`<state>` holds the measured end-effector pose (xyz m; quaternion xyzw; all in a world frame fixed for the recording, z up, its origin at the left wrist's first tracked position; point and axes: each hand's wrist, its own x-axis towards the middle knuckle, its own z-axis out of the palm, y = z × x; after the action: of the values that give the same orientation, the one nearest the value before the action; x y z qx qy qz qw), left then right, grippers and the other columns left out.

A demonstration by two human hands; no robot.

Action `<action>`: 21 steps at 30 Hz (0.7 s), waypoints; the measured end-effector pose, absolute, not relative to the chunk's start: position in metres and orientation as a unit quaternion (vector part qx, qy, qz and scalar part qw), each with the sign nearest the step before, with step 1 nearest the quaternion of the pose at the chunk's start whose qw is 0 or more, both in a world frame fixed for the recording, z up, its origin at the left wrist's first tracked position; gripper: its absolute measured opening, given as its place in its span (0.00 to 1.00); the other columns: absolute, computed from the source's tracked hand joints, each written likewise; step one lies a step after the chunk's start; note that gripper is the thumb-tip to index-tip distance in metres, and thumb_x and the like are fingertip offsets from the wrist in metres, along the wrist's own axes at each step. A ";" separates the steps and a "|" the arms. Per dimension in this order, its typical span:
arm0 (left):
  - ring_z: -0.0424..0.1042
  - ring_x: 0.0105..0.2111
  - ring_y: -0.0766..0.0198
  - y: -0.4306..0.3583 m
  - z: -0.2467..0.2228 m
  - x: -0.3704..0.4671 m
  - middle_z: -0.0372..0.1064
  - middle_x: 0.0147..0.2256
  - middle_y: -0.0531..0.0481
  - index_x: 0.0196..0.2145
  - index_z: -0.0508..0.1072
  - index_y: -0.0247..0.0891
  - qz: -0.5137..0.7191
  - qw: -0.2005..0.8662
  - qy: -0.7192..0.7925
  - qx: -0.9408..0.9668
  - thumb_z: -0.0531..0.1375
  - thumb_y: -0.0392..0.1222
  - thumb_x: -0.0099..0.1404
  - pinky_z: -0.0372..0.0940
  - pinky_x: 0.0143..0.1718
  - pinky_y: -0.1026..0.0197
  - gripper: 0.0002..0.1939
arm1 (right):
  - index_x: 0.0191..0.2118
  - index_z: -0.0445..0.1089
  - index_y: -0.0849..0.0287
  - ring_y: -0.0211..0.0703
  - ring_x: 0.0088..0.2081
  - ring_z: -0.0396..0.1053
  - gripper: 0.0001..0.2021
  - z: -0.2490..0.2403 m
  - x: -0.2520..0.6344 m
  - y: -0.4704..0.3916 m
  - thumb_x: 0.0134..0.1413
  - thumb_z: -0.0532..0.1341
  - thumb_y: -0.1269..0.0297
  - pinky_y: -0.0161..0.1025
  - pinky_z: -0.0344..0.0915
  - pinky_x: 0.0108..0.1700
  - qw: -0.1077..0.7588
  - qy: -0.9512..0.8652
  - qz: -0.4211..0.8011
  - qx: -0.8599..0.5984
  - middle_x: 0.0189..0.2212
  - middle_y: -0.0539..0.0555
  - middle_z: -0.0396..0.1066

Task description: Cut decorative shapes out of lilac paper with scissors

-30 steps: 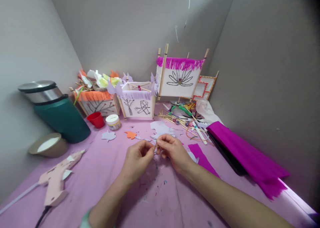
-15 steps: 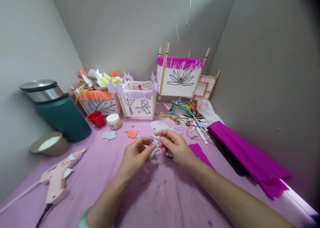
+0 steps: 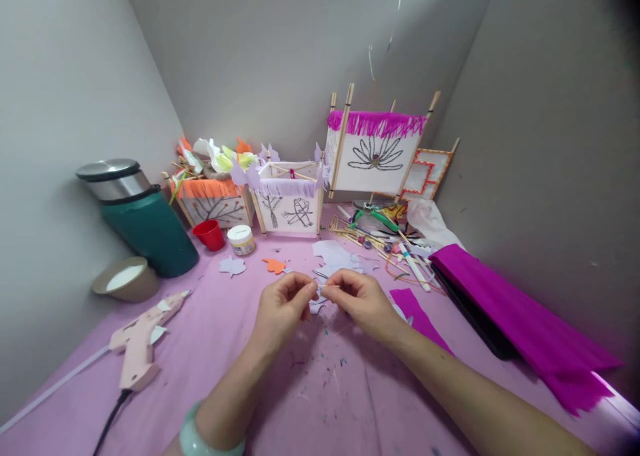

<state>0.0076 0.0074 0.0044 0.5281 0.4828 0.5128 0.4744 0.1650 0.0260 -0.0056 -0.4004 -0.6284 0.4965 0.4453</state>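
My left hand (image 3: 286,304) is closed in a pinch just above the table, thumb against forefinger. Opposite it, my right hand (image 3: 364,304) pinches too, its fingertips almost meeting the left ones. A tiny pale, thin piece shows between the fingertips, too small to name. Behind and below the hands lie lilac foam or paper scraps (image 3: 330,251), partly covered by the fingers. An orange cutout (image 3: 275,265) and a lilac leaf-like cutout (image 3: 233,265) lie left of them. Beside my right wrist is a strip of magenta crepe paper (image 3: 419,317).
On the left are a pink glue gun (image 3: 140,346), a bowl (image 3: 145,286), a green bottle (image 3: 150,229), a red cup (image 3: 210,236) and a white jar (image 3: 241,239). Decorated stick-framed boxes (image 3: 287,213) stand behind. Sticks, a marker (image 3: 414,268) and folded magenta crepe paper (image 3: 520,316) lie right.
My hands have come closer together, with the right fingers now curled into a tighter pinch. The whole view has shifted, so the table's things appear further right.
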 end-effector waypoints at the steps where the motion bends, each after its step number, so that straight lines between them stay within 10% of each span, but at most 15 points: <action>1: 0.60 0.16 0.73 0.007 0.004 0.008 0.67 0.21 0.55 0.25 0.70 0.35 0.513 0.470 0.485 0.530 0.62 0.45 0.56 0.56 0.20 0.67 0.10 | 0.26 0.67 0.60 0.33 0.22 0.55 0.13 -0.006 0.164 0.026 0.51 0.64 0.56 0.32 0.51 0.24 0.463 -0.619 0.489 -0.404 0.20 0.45 0.60; 21: 0.60 0.19 0.68 0.009 -0.002 0.006 0.63 0.19 0.55 0.22 0.67 0.38 0.508 0.391 0.554 0.531 0.55 0.46 0.60 0.55 0.22 0.65 0.12 | 0.28 0.70 0.58 0.33 0.22 0.57 0.13 0.018 0.160 0.020 0.47 0.67 0.54 0.32 0.53 0.23 0.575 -0.489 0.525 -0.392 0.23 0.49 0.66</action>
<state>0.0057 0.0085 -0.0022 0.5310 0.5543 0.5076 0.3914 0.1599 0.0203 0.0182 -0.3921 -0.4893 0.5253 0.5752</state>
